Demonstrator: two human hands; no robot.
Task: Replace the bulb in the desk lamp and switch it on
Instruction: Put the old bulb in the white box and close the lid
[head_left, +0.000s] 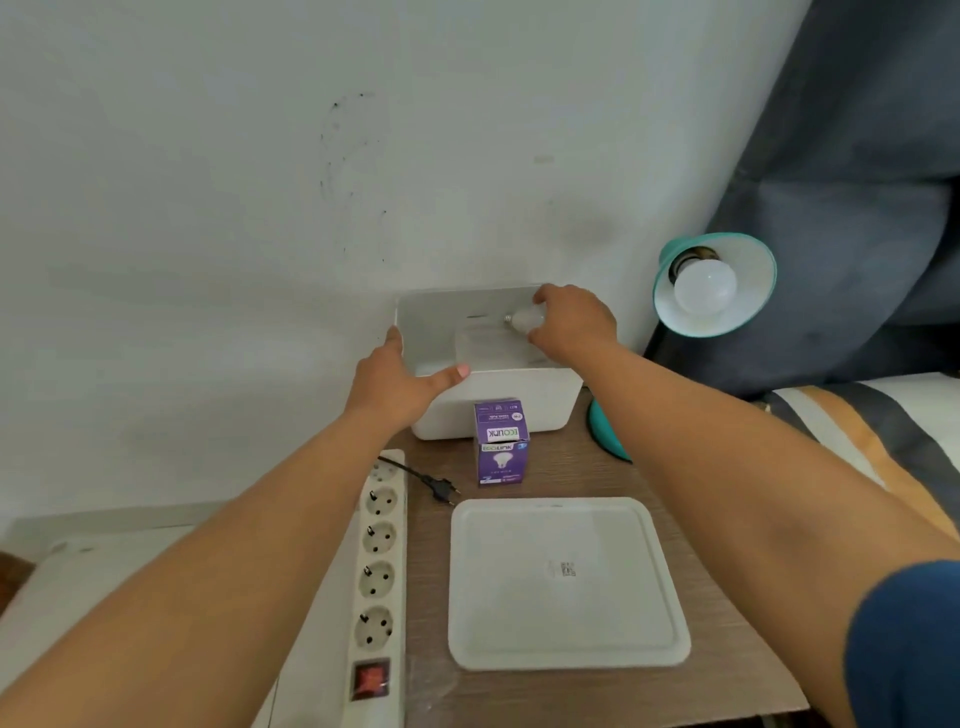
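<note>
Both bare arms reach far forward — the left hand with fingers straight and thumb spread rightward, the right hand palm-down, its fingers curled around a bulb.

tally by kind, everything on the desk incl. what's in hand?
light bulbs: 2 (held bulb, bulb in the lamp)
desk lamp: 1
white storage box: 1
box lid: 1
bulb carton: 1
power strip: 1
loose plug: 1
total: 8
</note>
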